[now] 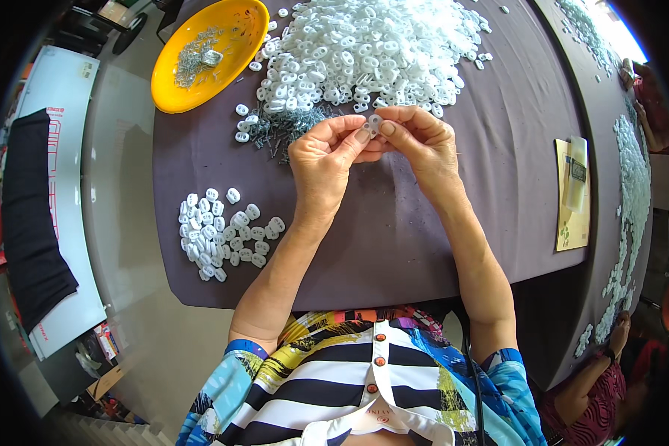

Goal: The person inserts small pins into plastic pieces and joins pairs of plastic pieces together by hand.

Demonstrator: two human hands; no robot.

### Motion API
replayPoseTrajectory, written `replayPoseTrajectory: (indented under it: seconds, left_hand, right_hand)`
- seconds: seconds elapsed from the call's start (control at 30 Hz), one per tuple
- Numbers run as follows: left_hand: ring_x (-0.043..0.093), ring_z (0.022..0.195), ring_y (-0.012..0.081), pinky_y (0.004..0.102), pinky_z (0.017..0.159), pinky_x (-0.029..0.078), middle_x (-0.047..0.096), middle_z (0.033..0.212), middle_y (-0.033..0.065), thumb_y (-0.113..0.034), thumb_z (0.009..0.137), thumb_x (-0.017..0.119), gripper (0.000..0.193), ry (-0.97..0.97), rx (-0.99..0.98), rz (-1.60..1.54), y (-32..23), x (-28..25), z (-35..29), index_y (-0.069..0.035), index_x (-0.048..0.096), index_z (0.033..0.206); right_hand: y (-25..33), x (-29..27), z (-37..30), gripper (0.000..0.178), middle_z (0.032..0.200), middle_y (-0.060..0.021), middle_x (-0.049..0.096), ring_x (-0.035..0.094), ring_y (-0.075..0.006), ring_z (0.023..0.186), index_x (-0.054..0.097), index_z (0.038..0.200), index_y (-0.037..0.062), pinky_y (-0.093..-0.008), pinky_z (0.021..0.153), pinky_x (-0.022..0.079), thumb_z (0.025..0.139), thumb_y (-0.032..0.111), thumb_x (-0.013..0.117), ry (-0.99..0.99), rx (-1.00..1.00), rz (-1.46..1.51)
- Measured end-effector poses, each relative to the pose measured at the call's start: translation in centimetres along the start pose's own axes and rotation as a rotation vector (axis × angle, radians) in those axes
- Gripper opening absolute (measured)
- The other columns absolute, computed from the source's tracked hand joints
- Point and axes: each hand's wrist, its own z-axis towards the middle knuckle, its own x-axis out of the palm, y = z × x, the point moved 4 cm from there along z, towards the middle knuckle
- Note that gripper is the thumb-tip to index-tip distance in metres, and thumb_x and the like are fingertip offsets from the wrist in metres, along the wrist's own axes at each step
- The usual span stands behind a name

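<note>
Above the table, both my hands meet at a small white plastic piece (375,120) with round holes. My left hand (321,157) pinches its left side between thumb and fingers. From the other side my right hand (425,146) grips it between thumb and index finger. The fingers cover part of the piece. Just beyond my hands lies a big heap of similar white pieces (364,59). A dark grey mound of small metal pins (293,123) sits at its near left edge. Left of my left forearm is a smaller group of white oval pieces (214,236).
A yellow plate (239,48) holding small metal bits stands at the far left of the table. At right lie a yellow sheet (563,230) and a clear plastic case (575,177). Other people sit along the right table, near more white pieces (630,193). Black cloth (33,223) hangs at far left.
</note>
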Motion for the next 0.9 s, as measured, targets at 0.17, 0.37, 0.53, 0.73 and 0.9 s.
replayPoseTrajectory:
  seconds: [0.17,0.37,0.53,0.73,0.9]
  left_hand:
    - [0.063,0.064,0.0194,0.029,0.058,0.056,0.062,0.076,0.0134,0.004,0.079,0.057,0.009,-0.003,-0.001,-0.018,-0.2,0.0,0.1,0.008,0.057,0.086]
    - [0.062,0.059,0.0144,0.024,0.051,0.053,0.062,0.072,0.01,0.0,0.078,0.06,0.01,-0.021,0.004,0.058,-0.1,-0.2,0.1,0.006,0.058,0.085]
    - [0.059,0.056,0.0103,0.0208,0.047,0.05,0.062,0.07,0.0074,-0.004,0.077,0.063,0.011,-0.011,-0.057,0.078,0.4,-0.7,0.2,0.004,0.059,0.083]
    - [0.058,0.055,0.0107,0.0215,0.048,0.049,0.061,0.07,0.007,-0.007,0.077,0.063,0.012,0.023,-0.204,-0.022,1.1,-0.8,0.3,0.002,0.06,0.084]
    - [0.059,0.058,0.0123,0.0237,0.053,0.051,0.062,0.071,0.0078,-0.008,0.079,0.062,0.012,0.048,-0.244,-0.036,1.2,-0.7,0.2,0.001,0.059,0.086]
  right_hand:
    - [0.1,0.3,0.0,0.017,0.084,-0.0051,0.062,0.059,-0.009,0.075,0.06,0.098,-0.0003,-0.0228,0.071,0.049,0.081,0.002,0.057,0.029,0.007,-0.009]
    - [0.0,0.1,0.0,0.018,0.083,-0.005,0.062,0.059,-0.0102,0.075,0.06,0.098,-0.0006,-0.0251,0.069,0.05,0.081,0.003,0.057,0.024,0.02,0.017]
    - [0.1,0.1,0.0,0.018,0.082,-0.0048,0.062,0.058,-0.0099,0.072,0.06,0.098,-0.0005,-0.026,0.065,0.051,0.081,0.003,0.057,0.035,0.037,-0.023]
    - [0.1,0.1,0.0,0.016,0.079,-0.0029,0.061,0.057,-0.0079,0.069,0.061,0.097,0.0007,-0.0245,0.062,0.05,0.082,0.005,0.057,0.017,0.047,-0.044]
    - [0.0,-0.1,0.0,0.017,0.077,-0.0016,0.06,0.055,-0.0068,0.067,0.062,0.097,0.0007,-0.0235,0.061,0.049,0.082,0.005,0.056,0.031,0.053,-0.079]
